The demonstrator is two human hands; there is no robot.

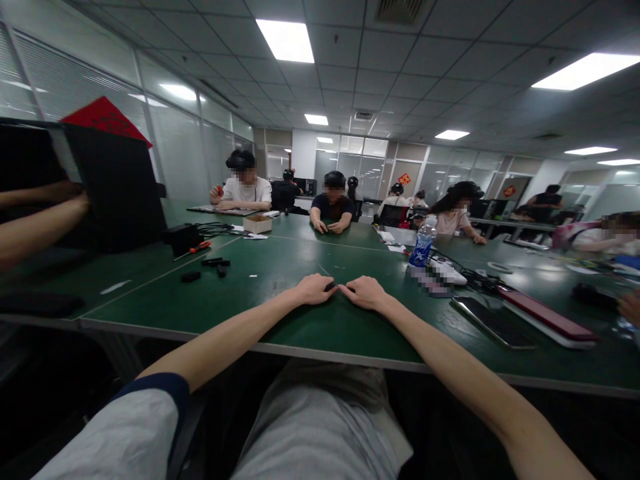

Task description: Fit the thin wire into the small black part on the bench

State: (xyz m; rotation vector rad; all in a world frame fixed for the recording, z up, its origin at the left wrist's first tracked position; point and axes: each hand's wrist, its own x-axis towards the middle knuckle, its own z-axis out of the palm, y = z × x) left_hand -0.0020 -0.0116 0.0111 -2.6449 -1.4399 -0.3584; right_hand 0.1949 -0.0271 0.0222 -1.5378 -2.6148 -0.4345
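Both my hands rest low over the green table (293, 257), close together in front of me. My left hand (315, 289) is closed around a small dark piece (330, 287), which shows at its fingertips; its kind is too small to tell. My right hand (365, 292) is closed too, its fingers curled and its tips almost meeting those of the left. Whatever it may pinch is hidden. To the left of my hands lie several small black pieces (216, 262) and a scrap of white paper (253, 275).
An orange-handled tool (200, 247) lies beside black cables at left, near a black computer case (117, 180). An open cardboard box (257, 223) stands farther back. On the right are a water bottle (423, 248), a phone (490, 321) and a dark red case (547, 312). Several people sit around.
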